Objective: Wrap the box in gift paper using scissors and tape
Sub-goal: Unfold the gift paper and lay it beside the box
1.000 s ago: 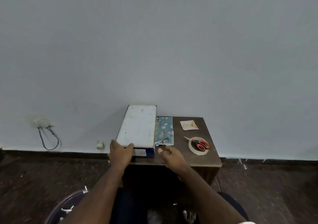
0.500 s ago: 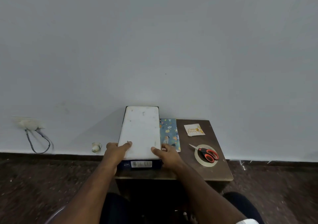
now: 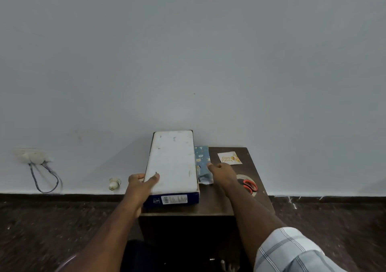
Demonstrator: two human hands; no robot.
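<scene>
A long box (image 3: 171, 161) with a white lid and dark blue sides lies on the left part of a small brown table (image 3: 217, 206). My left hand (image 3: 139, 185) holds its near left corner, thumb on the lid. A folded blue patterned gift paper (image 3: 201, 154) lies flat against the box's right side. My right hand (image 3: 223, 172) rests at the paper's right edge with fingers curled and fingertips touching it. Red-handled scissors (image 3: 249, 185) lie on a tape roll (image 3: 241, 176), both partly hidden behind my right forearm.
A small birthday card (image 3: 229, 158) lies at the table's back right. The table stands against a plain wall. A wall socket with a looped cable (image 3: 31, 156) and a small white object (image 3: 113, 184) on the floor are to the left.
My right hand left the box's near right corner and moved right and back to the gift paper's edge. My left hand stays on the box.
</scene>
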